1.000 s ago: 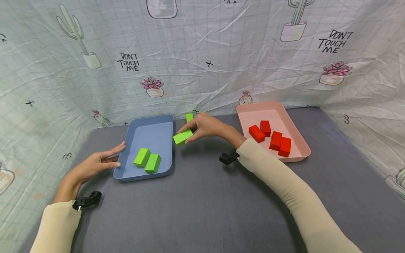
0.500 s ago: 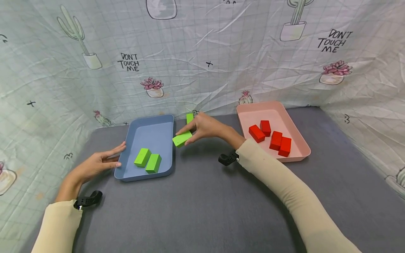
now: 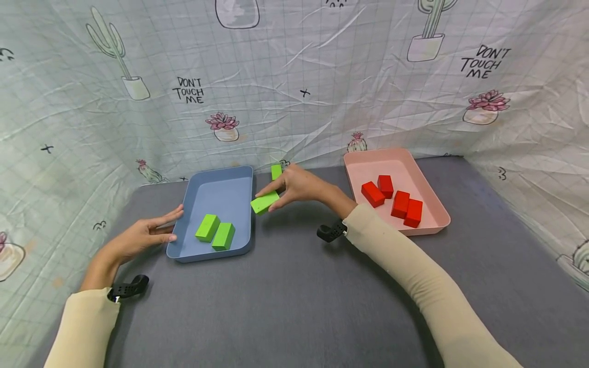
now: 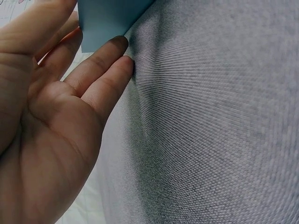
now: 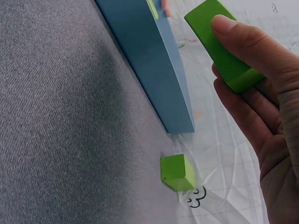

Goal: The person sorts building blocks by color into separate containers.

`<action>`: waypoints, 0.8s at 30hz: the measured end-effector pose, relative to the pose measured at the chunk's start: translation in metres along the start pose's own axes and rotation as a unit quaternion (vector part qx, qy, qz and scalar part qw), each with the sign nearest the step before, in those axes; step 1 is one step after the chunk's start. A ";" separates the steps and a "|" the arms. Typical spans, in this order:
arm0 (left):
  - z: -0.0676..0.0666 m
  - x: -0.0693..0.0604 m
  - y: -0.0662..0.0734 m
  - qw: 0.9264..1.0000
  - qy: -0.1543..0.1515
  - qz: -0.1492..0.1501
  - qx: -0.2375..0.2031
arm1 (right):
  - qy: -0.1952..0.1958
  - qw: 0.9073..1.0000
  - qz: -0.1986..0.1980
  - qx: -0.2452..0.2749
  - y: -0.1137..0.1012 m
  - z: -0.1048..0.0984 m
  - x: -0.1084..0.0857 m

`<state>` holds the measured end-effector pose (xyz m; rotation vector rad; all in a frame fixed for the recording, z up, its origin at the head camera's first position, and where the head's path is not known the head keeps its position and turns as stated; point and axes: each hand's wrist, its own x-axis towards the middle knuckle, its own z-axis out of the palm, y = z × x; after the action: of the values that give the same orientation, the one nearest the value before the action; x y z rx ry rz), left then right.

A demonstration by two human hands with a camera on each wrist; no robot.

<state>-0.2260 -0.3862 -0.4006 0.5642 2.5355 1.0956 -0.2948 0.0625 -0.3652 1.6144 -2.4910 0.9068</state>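
Observation:
My right hand (image 3: 300, 185) pinches a green block (image 3: 265, 202) between thumb and fingers, held just above and beside the right rim of the blue tray (image 3: 223, 194). The right wrist view shows that green block (image 5: 219, 46) raised off the table, the thumb on its face. At the tray's left wall, my left hand (image 3: 141, 236) touches the side with fairly straight fingers. In the left wrist view its fingers (image 4: 100, 63) lie against the blue wall (image 4: 107, 23). Inside the tray, near its front, two green blocks (image 3: 223, 236) lie side by side.
Another green block (image 3: 276, 171) stands on the grey table (image 3: 285, 296) at the back, behind my right hand. To the right, a pink tray (image 3: 430, 197) holds several red blocks (image 3: 372, 194). A printed cloth (image 3: 285, 66) hangs behind and around the table.
Over the last second the green block in my right hand has shifted very slightly toward the tray and down. Both hands otherwise stay where they were.

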 end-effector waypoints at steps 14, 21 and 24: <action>0.000 0.001 0.001 1.000 -0.002 -0.008 -0.001 | -0.006 1.000 0.000 0.001 -0.007 0.002 0.003; -0.001 0.000 0.003 1.000 -0.003 -0.009 -0.001 | -0.004 1.000 -0.006 0.003 -0.007 0.006 0.003; -0.001 0.000 0.003 1.000 -0.002 -0.012 -0.002 | -0.003 1.000 -0.009 0.003 -0.008 0.007 0.004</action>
<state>-0.2260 -0.3852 -0.3974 0.5336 2.5296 1.0897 -0.2879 0.0530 -0.3661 1.6415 -2.4759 0.9097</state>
